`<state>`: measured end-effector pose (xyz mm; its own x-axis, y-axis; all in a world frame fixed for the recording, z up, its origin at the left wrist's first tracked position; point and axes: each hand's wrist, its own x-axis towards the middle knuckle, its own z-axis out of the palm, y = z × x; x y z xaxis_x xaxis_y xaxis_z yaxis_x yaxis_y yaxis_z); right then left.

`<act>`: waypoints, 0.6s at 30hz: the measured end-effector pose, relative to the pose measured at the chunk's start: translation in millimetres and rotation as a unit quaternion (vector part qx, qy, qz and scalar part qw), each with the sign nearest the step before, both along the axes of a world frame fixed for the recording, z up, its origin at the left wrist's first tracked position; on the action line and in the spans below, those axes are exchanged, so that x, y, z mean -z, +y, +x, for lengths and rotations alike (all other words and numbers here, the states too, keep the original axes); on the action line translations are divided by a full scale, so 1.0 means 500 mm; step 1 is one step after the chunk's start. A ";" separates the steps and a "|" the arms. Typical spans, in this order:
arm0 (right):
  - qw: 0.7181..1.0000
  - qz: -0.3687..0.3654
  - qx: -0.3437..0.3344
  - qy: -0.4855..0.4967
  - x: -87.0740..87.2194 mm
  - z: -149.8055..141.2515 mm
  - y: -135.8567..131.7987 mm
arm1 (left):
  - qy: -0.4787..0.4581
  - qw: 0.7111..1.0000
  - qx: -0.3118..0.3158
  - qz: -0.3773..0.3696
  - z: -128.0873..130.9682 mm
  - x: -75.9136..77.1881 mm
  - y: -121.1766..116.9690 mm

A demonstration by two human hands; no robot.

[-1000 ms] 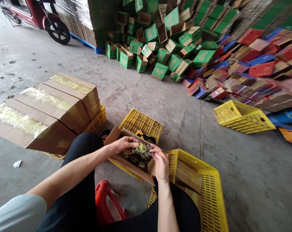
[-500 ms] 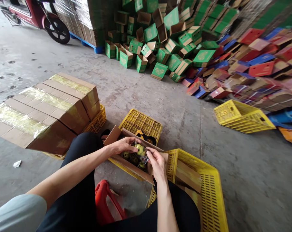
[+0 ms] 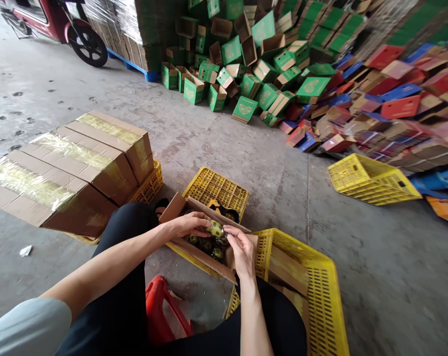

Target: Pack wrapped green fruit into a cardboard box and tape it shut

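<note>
My left hand [image 3: 189, 224] and my right hand [image 3: 240, 249] meet over an open cardboard box [image 3: 198, 254] that rests on a yellow crate between my knees. Both hands pinch a clear-wrapped pack of green fruit [image 3: 215, 229] from either side, just above the box's opening. More green fruit [image 3: 205, 244] lies inside the box beneath it. The box's flaps stand open at the left and far side.
Three taped brown cartons [image 3: 71, 168] sit on a yellow crate at my left. A yellow crate [image 3: 313, 291] with cardboard stands at my right, another [image 3: 372, 179] farther off. A red stool [image 3: 164, 311] is below me. Heaps of green, red and blue boxes [image 3: 283, 69] fill the back.
The wrapped fruit pack has come down a little toward the box, and my right hand has closed in on it from the right. My left hand has barely moved.
</note>
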<state>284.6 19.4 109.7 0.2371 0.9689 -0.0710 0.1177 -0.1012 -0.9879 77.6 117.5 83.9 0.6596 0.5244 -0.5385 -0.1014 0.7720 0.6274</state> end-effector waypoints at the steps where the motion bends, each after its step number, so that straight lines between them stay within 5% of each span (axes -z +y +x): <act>1: 1.000 0.000 0.002 0.002 0.002 0.001 0.000 | -0.001 1.000 -0.006 0.001 -0.001 0.000 0.000; 7: 0.994 -0.061 0.048 0.078 0.014 0.007 0.002 | -0.033 0.999 0.003 0.033 -0.010 -0.012 -0.002; 11: 0.989 -0.112 0.007 0.095 0.009 -0.002 0.000 | -0.081 0.993 0.026 0.080 -0.013 -0.018 -0.004; 18: 0.984 -0.106 0.014 0.141 0.001 -0.002 -0.002 | -0.081 0.993 0.029 0.083 -0.013 -0.035 -0.001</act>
<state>283.4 18.3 109.2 0.2057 0.9186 -0.3375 -0.1645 -0.3074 -0.9372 70.9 116.7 101.6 0.7627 0.5549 -0.3321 -0.1696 0.6672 0.7253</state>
